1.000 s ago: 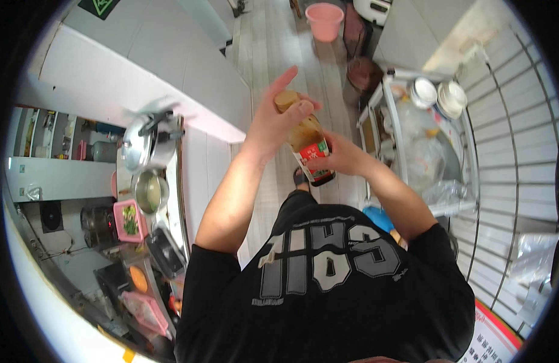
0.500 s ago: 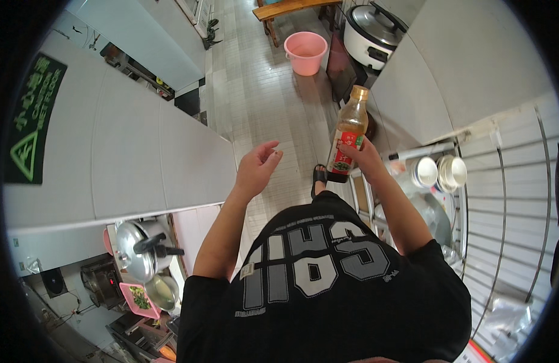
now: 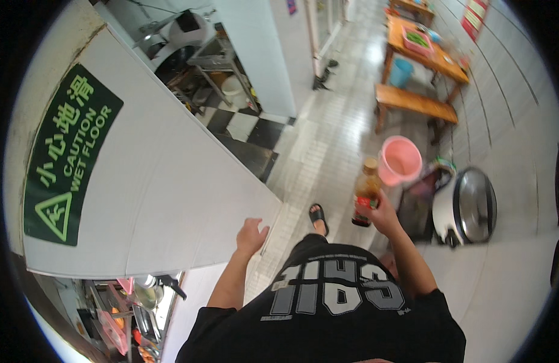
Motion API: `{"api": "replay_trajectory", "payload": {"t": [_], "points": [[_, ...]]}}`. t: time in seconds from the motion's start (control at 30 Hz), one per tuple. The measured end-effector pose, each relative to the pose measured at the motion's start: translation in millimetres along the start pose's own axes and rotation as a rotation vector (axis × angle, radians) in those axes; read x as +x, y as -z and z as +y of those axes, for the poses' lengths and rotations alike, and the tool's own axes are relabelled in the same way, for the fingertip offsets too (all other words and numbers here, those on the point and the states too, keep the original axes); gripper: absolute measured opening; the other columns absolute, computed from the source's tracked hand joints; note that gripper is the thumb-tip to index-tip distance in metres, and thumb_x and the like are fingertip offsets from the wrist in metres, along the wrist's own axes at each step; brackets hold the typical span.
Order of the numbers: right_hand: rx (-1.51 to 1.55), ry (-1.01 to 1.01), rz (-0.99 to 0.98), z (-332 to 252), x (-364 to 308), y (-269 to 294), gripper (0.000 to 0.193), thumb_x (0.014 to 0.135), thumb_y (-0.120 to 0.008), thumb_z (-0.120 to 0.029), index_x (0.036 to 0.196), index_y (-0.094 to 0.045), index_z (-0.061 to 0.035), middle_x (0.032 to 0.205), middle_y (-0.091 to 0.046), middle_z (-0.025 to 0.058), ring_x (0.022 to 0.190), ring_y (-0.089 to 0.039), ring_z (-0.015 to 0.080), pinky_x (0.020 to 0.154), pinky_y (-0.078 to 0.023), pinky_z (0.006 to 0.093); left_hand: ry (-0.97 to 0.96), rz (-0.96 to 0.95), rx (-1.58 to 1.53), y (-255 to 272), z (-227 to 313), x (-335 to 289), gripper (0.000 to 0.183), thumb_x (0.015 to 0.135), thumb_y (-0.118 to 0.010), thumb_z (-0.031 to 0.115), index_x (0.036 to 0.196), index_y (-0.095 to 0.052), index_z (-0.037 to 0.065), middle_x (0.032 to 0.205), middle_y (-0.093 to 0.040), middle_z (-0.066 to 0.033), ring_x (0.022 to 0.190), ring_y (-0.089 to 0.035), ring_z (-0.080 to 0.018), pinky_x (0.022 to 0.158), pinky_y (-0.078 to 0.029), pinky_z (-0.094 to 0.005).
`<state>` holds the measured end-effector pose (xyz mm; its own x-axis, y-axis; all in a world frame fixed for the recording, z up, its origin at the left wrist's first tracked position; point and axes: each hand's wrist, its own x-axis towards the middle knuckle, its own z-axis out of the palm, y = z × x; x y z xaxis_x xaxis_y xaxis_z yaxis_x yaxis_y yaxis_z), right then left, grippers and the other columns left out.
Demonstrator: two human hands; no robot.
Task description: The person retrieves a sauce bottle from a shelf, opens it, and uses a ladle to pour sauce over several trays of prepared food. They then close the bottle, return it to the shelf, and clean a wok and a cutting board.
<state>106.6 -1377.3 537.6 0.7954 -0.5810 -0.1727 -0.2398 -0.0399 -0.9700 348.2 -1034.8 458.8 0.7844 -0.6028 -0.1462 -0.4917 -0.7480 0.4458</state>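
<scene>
My right hand [image 3: 385,218] is closed round a sauce bottle [image 3: 368,183] with a yellowish cap, a red label and dark liquid at its bottom. The bottle stands nearly upright in my grip, its cap overlapping the view of a pink bucket [image 3: 403,156] on the floor beyond. My left hand [image 3: 251,237] hangs empty beside the edge of a white partition wall [image 3: 189,199], thumb apart from the loosely bent fingers.
At the right is a white rice cooker [image 3: 452,209] with a metal lid. Farther off stand a wooden bench [image 3: 415,104], a blue bucket [image 3: 402,72] and a wooden table [image 3: 447,68] bearing a pink basket of greens [image 3: 417,40]. A doorway at left shows a checkered floor [image 3: 243,126].
I have walked forward and my view has turned. The pink bucket and rice cooker are nearer, and the bowl rack has left view. The bottle stays in my right hand.
</scene>
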Motion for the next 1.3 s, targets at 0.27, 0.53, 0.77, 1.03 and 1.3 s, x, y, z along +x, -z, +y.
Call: {"api": "replay_trajectory", "payload": {"t": [0.27,0.53,0.77,1.03,1.3], "points": [[-0.069,0.081,0.198,7.6,204.2,47.9,0.053,0.084,-0.079,-0.022,0.126,-0.054,-0.0027,0.110,-0.065,0.0085,0.097,-0.063,0.0200,0.086,-0.051,0.0336,0.053,-0.190,-0.006,-18.0,43.4,231.0,0.049,0.089,-0.063,0.046,0.120,-0.065,0.009,0.120,-0.061,-0.0152,0.112,-0.060,-0.0349,0.092,-0.051,-0.0457],[-0.214,-0.134,0.158,22.5,376.5,80.4,0.047,0.082,-0.078,-0.021,0.118,-0.054,-0.0012,0.107,-0.066,0.0101,0.093,-0.064,0.0192,0.083,-0.051,0.0337,-0.073,-0.139,-0.139,14.2,98.2,431.9,0.044,0.092,-0.059,0.041,0.123,-0.063,0.010,0.127,-0.060,-0.0151,0.116,-0.060,-0.0356,0.094,-0.050,-0.0462],[-0.333,0.085,-0.262,-13.5,589.3,-6.9,0.069,0.074,-0.083,-0.034,0.126,-0.056,0.0023,0.114,-0.070,0.0184,0.107,-0.067,0.0258,0.092,-0.051,0.0384,0.504,-0.308,-0.022,-14.0,-12.3,458.8,0.044,0.089,-0.060,0.042,0.116,-0.068,0.008,0.112,-0.068,-0.0189,0.107,-0.064,-0.0384,0.090,-0.052,-0.0475],[-0.203,0.098,-0.807,-143.9,756.7,-192.6,0.067,0.078,-0.082,-0.030,0.131,-0.055,-0.0011,0.121,-0.067,0.0094,0.113,-0.062,0.0201,0.099,-0.046,0.0350,0.637,-0.603,-0.024,-128.1,-139.1,346.4,0.049,0.095,-0.050,0.042,0.110,-0.069,-0.001,0.120,-0.063,-0.0280,0.113,-0.060,-0.0429,0.097,-0.048,-0.0511],[-0.362,0.114,-0.960,-205.0,840.2,-391.3,0.070,0.078,-0.082,-0.030,0.134,-0.050,-0.0020,0.126,-0.062,0.0112,0.119,-0.058,0.0219,0.105,-0.042,0.0353,1.133,-0.170,-0.640,-61.5,-231.7,439.6,0.051,0.090,-0.058,0.048,0.101,-0.072,0.000,0.100,-0.073,-0.0184,0.093,-0.068,-0.0373,0.087,-0.051,-0.0489]]}}
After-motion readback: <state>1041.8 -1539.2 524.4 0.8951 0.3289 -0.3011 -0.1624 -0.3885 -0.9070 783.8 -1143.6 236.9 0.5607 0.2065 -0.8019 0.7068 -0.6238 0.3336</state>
